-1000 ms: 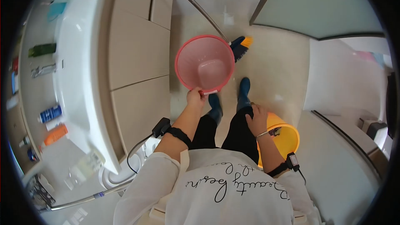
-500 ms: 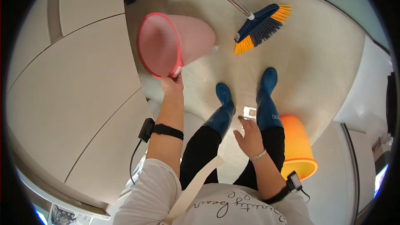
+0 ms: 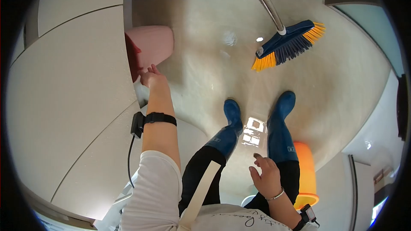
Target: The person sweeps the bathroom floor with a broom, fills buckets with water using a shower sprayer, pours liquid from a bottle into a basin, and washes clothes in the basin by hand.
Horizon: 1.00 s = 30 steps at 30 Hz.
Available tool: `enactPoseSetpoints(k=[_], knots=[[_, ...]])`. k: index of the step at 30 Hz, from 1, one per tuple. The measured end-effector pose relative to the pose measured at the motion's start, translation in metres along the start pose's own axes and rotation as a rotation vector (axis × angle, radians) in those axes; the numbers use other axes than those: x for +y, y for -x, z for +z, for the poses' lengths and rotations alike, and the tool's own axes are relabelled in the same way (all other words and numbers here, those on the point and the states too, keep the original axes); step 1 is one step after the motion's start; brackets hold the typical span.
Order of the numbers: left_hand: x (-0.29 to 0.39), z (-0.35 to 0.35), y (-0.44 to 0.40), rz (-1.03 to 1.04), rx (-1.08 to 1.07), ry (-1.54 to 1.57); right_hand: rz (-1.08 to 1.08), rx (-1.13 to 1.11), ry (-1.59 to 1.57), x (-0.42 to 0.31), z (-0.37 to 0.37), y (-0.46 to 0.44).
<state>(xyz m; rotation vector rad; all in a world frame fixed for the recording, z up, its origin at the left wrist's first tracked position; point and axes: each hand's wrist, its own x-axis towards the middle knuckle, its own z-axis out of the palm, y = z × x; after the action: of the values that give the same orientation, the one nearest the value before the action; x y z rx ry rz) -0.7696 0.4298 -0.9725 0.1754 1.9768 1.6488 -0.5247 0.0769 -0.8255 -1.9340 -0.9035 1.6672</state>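
The left hand (image 3: 152, 77) is at the red rim of the pink bucket (image 3: 157, 42), its grip unclear. The bucket's mouth is partly hidden by the cabinet (image 3: 68, 90). The right hand (image 3: 267, 180) holds nothing, fingers loosely bent, in front of the right leg (image 3: 289, 175). Beside that leg is the orange bucket (image 3: 305, 171). The broom (image 3: 286, 42), blue with yellow and dark bristles, is well apart from both hands, ahead of the blue boots (image 3: 233, 113) on the shiny floor (image 3: 205, 60).

Black script is spread upside down to the camera across a white shirt (image 3: 214, 219), where "uty" and part of "begin" can be made out; pale marks (image 3: 292, 149) on blue boots (image 3: 279, 126) cannot be read.
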Motion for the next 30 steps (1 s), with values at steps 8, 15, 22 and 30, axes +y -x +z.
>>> enactPoseSetpoints(k=[8,15,22,30], knots=[[-0.016,-0.019,0.020,-0.062,0.006,-0.333,0.000,-0.031,0.023,0.001,-0.001,0.003],[-0.042,-0.053,0.044,-0.078,-0.214,-0.599,0.021,-0.032,0.040,0.004,0.006,0.001],[0.028,0.084,0.205,0.429,-1.112,-0.381,0.005,0.068,0.056,0.007,0.010,-0.004],[0.165,0.171,0.304,0.080,-1.491,-0.015,-0.090,0.251,0.057,-0.014,0.002,0.014]])
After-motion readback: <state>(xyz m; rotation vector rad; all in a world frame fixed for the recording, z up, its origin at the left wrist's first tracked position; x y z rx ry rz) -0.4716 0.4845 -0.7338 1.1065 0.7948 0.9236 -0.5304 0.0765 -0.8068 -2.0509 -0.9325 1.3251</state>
